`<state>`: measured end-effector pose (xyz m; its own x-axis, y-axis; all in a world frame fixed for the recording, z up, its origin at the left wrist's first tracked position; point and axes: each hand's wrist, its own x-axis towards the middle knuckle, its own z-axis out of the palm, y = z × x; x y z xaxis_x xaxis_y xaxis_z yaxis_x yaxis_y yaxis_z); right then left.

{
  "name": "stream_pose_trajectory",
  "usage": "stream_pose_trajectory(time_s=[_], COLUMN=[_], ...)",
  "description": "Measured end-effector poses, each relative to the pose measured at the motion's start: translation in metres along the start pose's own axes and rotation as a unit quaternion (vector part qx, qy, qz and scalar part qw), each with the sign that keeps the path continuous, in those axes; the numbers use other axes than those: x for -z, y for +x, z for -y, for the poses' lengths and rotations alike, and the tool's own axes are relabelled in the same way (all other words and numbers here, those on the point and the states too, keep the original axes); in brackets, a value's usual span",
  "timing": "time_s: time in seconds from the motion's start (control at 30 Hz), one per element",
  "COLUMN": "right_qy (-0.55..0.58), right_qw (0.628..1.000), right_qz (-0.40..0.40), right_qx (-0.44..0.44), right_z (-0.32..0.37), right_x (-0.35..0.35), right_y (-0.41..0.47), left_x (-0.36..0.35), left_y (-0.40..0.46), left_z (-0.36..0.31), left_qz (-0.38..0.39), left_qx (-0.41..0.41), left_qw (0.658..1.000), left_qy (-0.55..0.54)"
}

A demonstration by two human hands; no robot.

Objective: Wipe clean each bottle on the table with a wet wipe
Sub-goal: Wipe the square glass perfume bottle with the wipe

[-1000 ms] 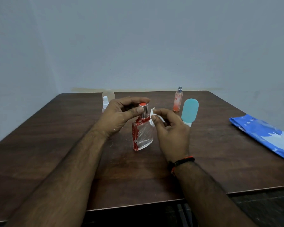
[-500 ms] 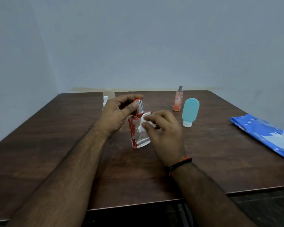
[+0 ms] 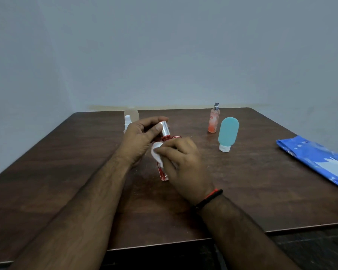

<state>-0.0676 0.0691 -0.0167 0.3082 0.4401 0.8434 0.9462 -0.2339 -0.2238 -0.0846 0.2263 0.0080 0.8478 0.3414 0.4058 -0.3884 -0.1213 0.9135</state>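
Observation:
A clear glass bottle with red trim (image 3: 164, 175) stands at the middle of the brown table (image 3: 242, 191). My left hand (image 3: 140, 140) grips its silver cap between thumb and fingers. My right hand (image 3: 181, 164) pinches a white wet wipe (image 3: 156, 153) and presses it against the bottle's side, hiding most of the glass. An orange spray bottle (image 3: 214, 119) and a teal squeeze bottle (image 3: 227, 133) stand to the right. Behind my left hand, a white-capped bottle (image 3: 127, 121) and a pale round bottle (image 3: 132, 114) are partly hidden.
A blue pack of wet wipes (image 3: 318, 158) lies flat near the table's right edge. The table stands in a corner, with grey walls behind and to the left.
My right hand has slid the wipe leftward and down across the bottle's front, from near its neck to its side. The bottle has shifted slightly left with my left hand on the cap.

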Motion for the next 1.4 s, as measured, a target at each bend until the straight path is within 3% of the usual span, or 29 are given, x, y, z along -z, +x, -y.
stream_pose_trajectory(time_s=[0.1, 0.2, 0.37, 0.6, 0.67, 0.83, 1.1, 1.27, 1.4], right_qy=[-0.016, -0.001, -0.022, -0.024, -0.029, -0.031, 0.007, -0.006, 0.007], right_qw=[0.988, 0.972, 0.989, 0.996, 0.998, 0.985, 0.999, 0.993, 0.998], right_qz=[-0.084, -0.082, -0.043, 0.082, 0.055, -0.067, 0.037, -0.044, 0.015], right_qx=[-0.126, -0.22, -0.141, 0.039, 0.013, -0.157, -0.009, -0.113, -0.062], right_z=[-0.013, -0.021, -0.012, 0.009, 0.007, -0.012, 0.008, 0.001, 0.004], right_x=[0.004, 0.007, 0.007, 0.0, 0.0, 0.008, 0.003, 0.007, 0.008], right_y=[0.001, 0.003, 0.002, 0.001, 0.001, 0.003, 0.003, 0.003, 0.002], left_x=[0.0, 0.001, 0.003, 0.001, 0.001, 0.003, 0.005, 0.004, 0.002], left_y=[0.0, 0.0, 0.0, -0.001, -0.001, -0.001, 0.0, 0.0, -0.001], left_z=[-0.002, -0.001, -0.001, -0.002, -0.003, -0.004, -0.003, -0.002, -0.003], left_qz=[0.005, 0.007, 0.003, 0.007, 0.013, 0.015, 0.016, 0.026, 0.024], left_qx=[-0.004, -0.008, -0.01, -0.005, -0.007, -0.023, -0.035, -0.034, -0.039], left_qw=[1.0, 1.0, 1.0, 1.0, 1.0, 1.0, 0.999, 0.999, 0.999], left_qy=[0.005, 0.013, 0.009, -0.018, -0.017, 0.011, 0.011, 0.01, 0.022])
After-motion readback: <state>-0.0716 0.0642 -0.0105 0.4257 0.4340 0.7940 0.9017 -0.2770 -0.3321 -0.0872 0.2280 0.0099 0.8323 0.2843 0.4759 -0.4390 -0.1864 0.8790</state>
